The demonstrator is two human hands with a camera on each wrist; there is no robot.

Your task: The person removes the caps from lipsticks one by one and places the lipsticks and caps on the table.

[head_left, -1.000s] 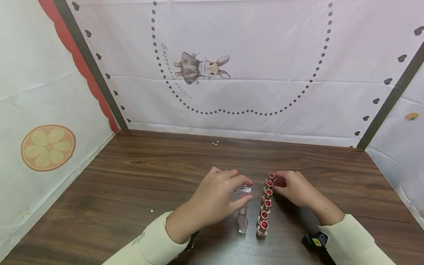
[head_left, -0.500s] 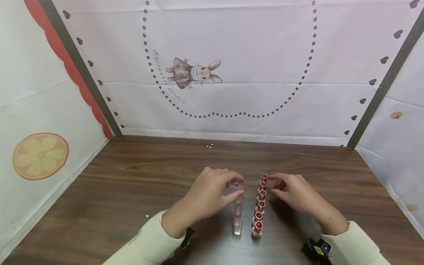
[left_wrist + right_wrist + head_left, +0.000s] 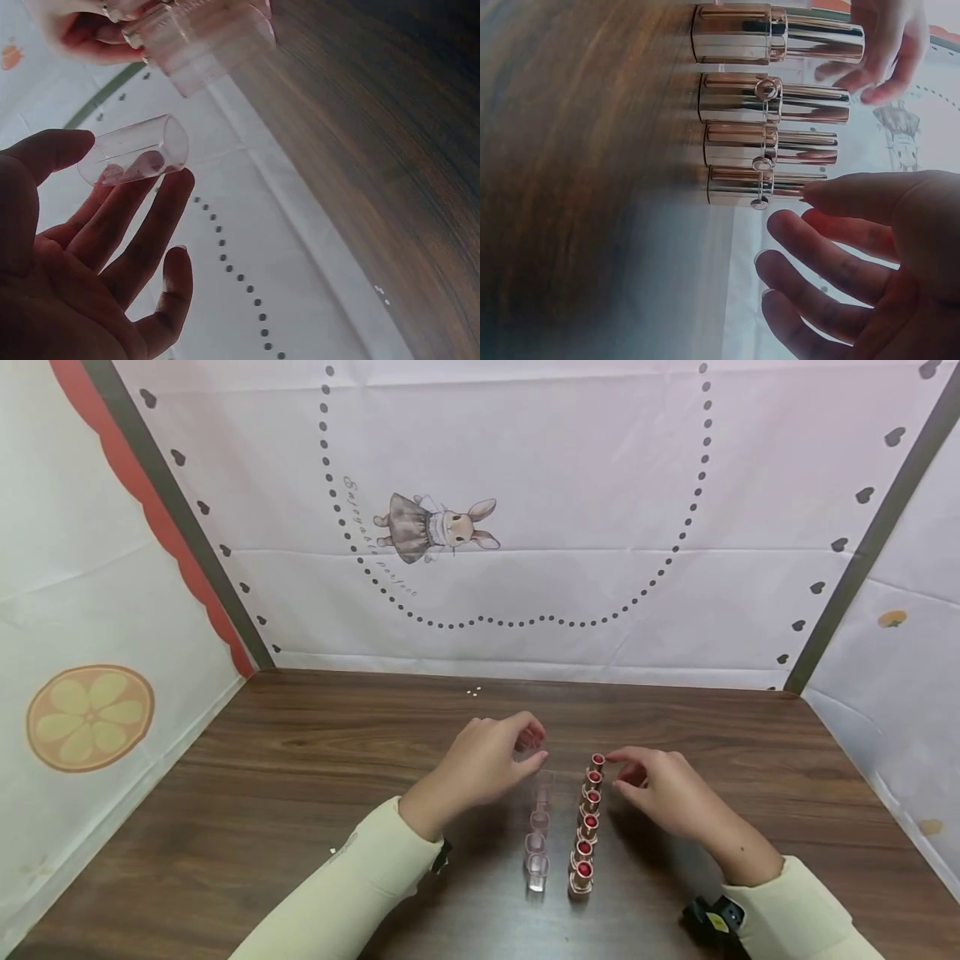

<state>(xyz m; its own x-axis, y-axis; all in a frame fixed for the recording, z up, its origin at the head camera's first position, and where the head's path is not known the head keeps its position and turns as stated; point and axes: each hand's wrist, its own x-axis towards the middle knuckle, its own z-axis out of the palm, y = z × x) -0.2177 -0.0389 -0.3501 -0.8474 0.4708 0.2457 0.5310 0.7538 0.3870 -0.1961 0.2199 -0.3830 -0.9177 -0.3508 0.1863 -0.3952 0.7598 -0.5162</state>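
Observation:
My left hand [image 3: 483, 762] pinches a clear pinkish lipstick cap [image 3: 139, 152] between thumb and fingers, as the left wrist view shows. It is at the far end of a row of similar clear caps [image 3: 536, 843] standing on the table. To the right of that row runs a parallel line of several uncapped lipsticks [image 3: 590, 825], rose-gold tubes with red tops, standing upright. My right hand [image 3: 663, 789] is beside the farthest one. One fingertip is right at that lipstick's tube [image 3: 791, 185], while the other fingers stay loosely bent around nothing.
The dark wood table [image 3: 337, 760] meets a white printed cloth wall [image 3: 555, 568] at the back, with cloth on both sides. Small white bits [image 3: 474, 692] lie near the back edge. A wrist camera [image 3: 716, 920] sits at my right sleeve.
My left hand has moved away from over the row of clear caps toward the back, uncovering the row's far end. The right hand stays by the farthest lipstick. The head view has shifted slightly.

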